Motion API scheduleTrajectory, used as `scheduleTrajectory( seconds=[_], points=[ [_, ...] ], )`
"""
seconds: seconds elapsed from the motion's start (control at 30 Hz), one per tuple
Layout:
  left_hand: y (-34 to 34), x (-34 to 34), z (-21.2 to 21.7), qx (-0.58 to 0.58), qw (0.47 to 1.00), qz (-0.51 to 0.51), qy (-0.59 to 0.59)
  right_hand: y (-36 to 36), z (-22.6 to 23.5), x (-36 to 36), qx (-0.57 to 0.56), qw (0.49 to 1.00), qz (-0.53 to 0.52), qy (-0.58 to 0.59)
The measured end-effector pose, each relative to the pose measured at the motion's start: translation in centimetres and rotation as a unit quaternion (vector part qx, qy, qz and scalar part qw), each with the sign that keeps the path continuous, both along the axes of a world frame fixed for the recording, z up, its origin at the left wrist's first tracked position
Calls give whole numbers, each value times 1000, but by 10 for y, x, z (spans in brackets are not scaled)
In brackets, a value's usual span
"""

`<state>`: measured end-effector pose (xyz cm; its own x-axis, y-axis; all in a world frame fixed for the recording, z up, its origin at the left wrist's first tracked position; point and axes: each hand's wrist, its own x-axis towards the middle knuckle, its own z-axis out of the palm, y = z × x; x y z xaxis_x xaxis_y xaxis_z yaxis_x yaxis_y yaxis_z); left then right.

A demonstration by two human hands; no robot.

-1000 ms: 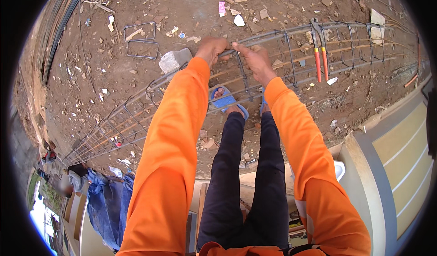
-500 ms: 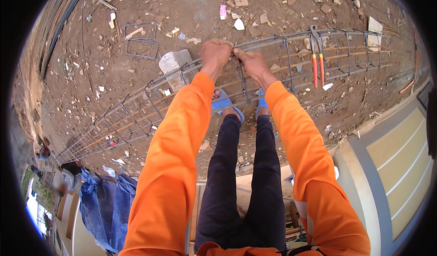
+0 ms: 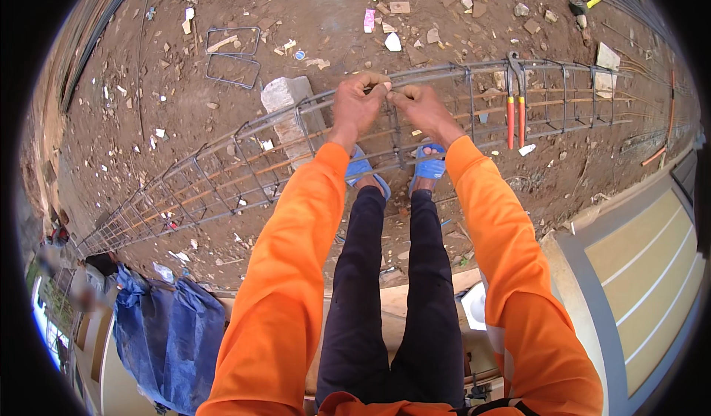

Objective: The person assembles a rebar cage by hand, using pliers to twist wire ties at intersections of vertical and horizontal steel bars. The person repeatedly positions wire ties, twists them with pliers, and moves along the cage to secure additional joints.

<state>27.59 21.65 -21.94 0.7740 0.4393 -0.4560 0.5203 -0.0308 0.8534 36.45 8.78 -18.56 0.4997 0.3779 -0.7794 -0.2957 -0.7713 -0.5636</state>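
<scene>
The rebar cage point(image 3: 244, 172) lies lengthwise across the dirt ground point(image 3: 311, 24), propped on a stone block point(image 3: 285, 98), right in front of the person's blue sandals point(image 3: 429, 168). Both hands meet at its top bar: the left hand point(image 3: 358, 105) and right hand point(image 3: 418, 105) have their fingers pinched narrow on the bar where a stirrup crosses; whether they hold tie wire is too small to tell. Doing this well likely means keeping the stirrup square to the bar and the grip firm while tightening. Red-handled pincers point(image 3: 515, 105) hang on the cage just to the right, with two loose stirrups point(image 3: 233, 55) lying well apart on the left.
</scene>
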Motion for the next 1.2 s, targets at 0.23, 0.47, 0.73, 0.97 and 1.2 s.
scheduleTrajectory(
  seconds=[0.23, 0.47, 0.73, 0.97, 1.2],
  points=[
    [-7, -19, 4, 171, 974, -119, -89, 43, 48, 28, -56, 878, 400, -258],
    [-31, 2, 18, 153, 984, 84, -21, 77, 3, 83, 36, 813, 484, -323],
    [-36, 7, 11, 174, 978, 114, 25, 31, -15, 88, -86, 919, 357, -142],
    [-21, 19, 23, 22, 983, 111, 146, -29, 43, -9, 0, 996, -17, 91],
    [-70, 20, 51, 345, 927, 52, 138, -190, 10, 33, -232, 847, 145, -457]
  ],
)
